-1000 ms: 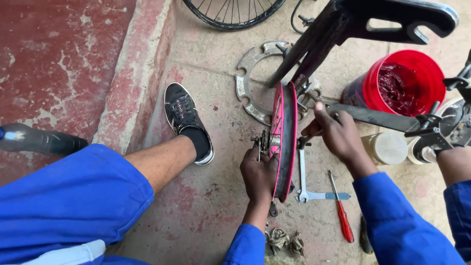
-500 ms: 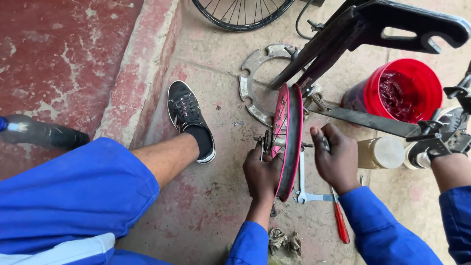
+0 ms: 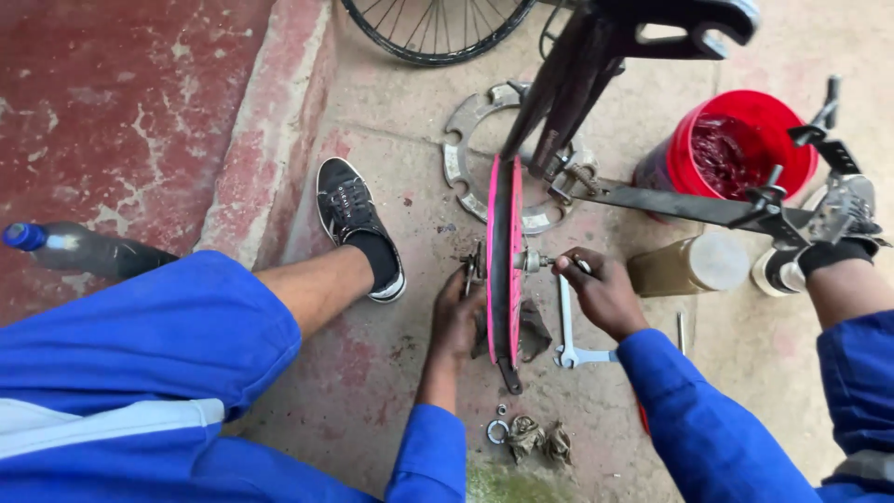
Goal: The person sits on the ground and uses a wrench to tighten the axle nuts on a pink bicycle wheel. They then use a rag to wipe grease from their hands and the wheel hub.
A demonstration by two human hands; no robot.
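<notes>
Right hand (image 3: 605, 296) shifted onto axle (image 3: 535, 262)

I see a bare concrete floor (image 3: 372, 391), stained and gritty, in even daylight. At left a raised step (image 3: 112, 121) in worn red paint runs alongside, its kerb edge (image 3: 270, 158) chipped. A spoked wheel (image 3: 438, 33) lies at the top edge.
</notes>
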